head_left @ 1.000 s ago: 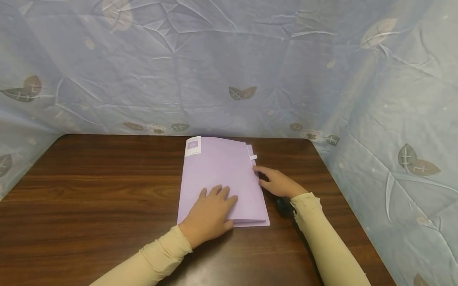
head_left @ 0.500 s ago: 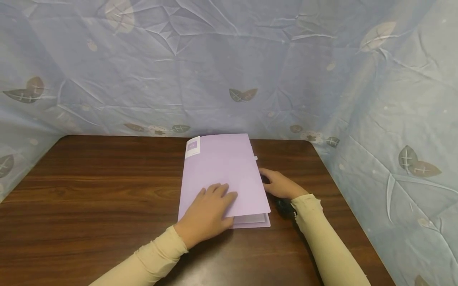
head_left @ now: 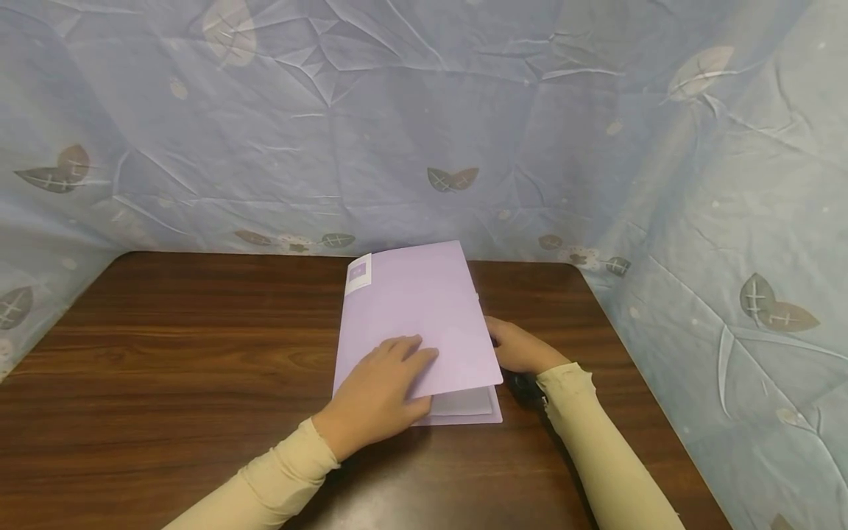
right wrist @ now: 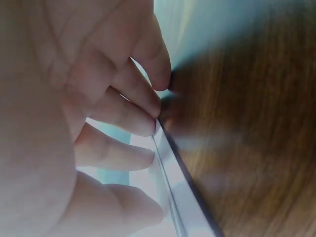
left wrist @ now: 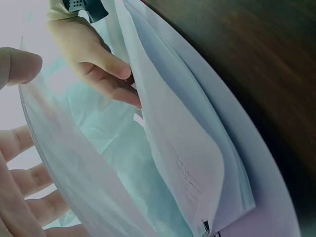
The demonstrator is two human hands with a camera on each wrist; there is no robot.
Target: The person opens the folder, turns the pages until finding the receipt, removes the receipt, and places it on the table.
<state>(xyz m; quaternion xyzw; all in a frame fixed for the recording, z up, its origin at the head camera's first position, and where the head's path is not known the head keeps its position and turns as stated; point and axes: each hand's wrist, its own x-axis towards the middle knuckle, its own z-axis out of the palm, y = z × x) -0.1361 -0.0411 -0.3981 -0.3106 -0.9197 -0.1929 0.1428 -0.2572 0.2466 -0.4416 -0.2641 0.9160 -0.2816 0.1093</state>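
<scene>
A light purple folder [head_left: 424,316] lies on the table, its front cover lifted along the right side and near edge. My left hand [head_left: 374,394] holds the cover near its front edge. In the left wrist view the thumb [left wrist: 22,66] is on the inner side and the fingers [left wrist: 37,182] are behind the clear-looking sheet of the cover. White pages [left wrist: 182,133] show inside, the top one curling up. My right hand [head_left: 520,346] is at the folder's right side, loosely bent fingers [right wrist: 128,116] touching the edge of its lower part, partly hidden by the cover in the head view.
The brown wood-grain table [head_left: 199,353] stretches out to both sides of the folder. Hanging leaf-patterned cloth [head_left: 397,132] closes off the back and the right. A white label [head_left: 359,274] marks the cover's far left corner, and a black device [head_left: 523,386] sits under my right wrist.
The cover has risen from nearly flat, its right side tilting up over the pages. My left hand has shifted slightly left with its thumb under the cover; my right hand stays at the right edge.
</scene>
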